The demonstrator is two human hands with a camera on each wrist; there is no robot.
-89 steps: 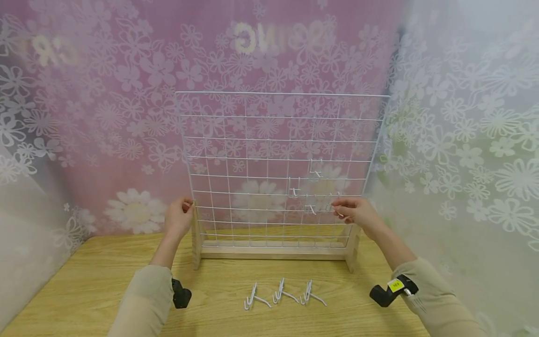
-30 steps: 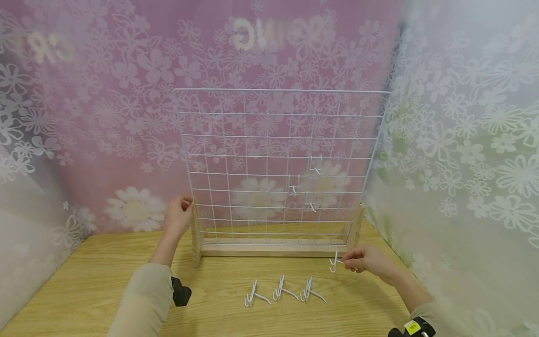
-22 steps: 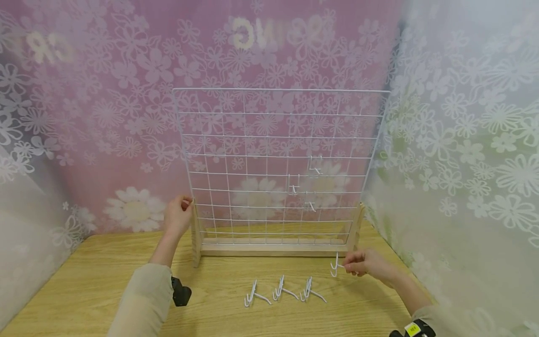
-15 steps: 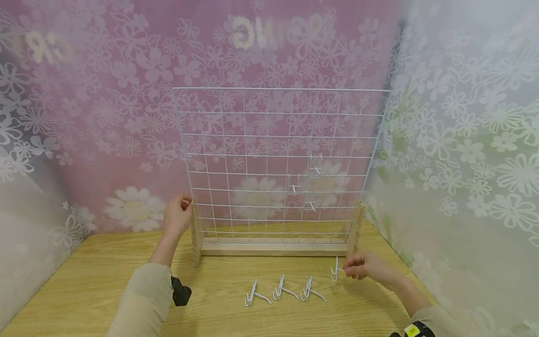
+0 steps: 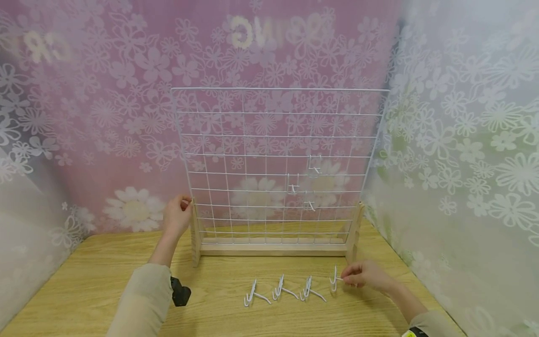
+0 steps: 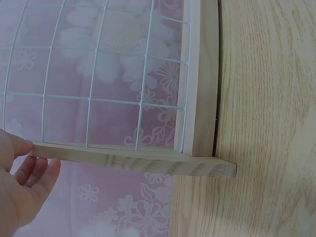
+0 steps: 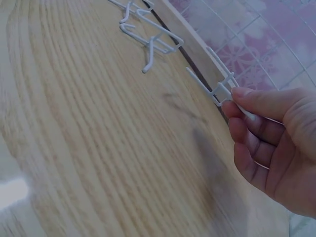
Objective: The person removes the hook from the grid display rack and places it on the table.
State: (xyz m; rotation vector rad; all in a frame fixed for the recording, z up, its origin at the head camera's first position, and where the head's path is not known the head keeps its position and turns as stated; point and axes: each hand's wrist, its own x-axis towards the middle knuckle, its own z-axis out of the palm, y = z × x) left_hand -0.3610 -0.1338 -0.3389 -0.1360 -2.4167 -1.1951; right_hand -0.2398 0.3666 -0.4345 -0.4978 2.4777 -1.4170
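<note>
My right hand [image 5: 367, 276] pinches the prong of a white wire hook [image 5: 335, 279] between thumb and fingertips, low over the table in front of the stand's right end. In the right wrist view the hook [image 7: 217, 91] points away from the fingers, its shadow falling on the wood. My left hand [image 5: 177, 216] grips the top of the left wooden upright [image 6: 133, 160], thumb on one side and fingers on the other. A white wire grid [image 5: 278, 88] stands upright in the wooden base [image 5: 273, 253]. Three hooks [image 5: 311, 204] hang on its right half.
Three more white hooks [image 5: 281, 289] lie in a row on the wood-grain table [image 5: 236, 323], left of the held hook. Behind the grid hangs a pink flowered curtain [image 5: 139, 112]; a pale flowered sheet [image 5: 459, 187] borders the table on the right.
From the grid's lower right, my right hand has come down and forward with a hook that hung there. Lately it sinks closer to the table. My left hand stays put.
</note>
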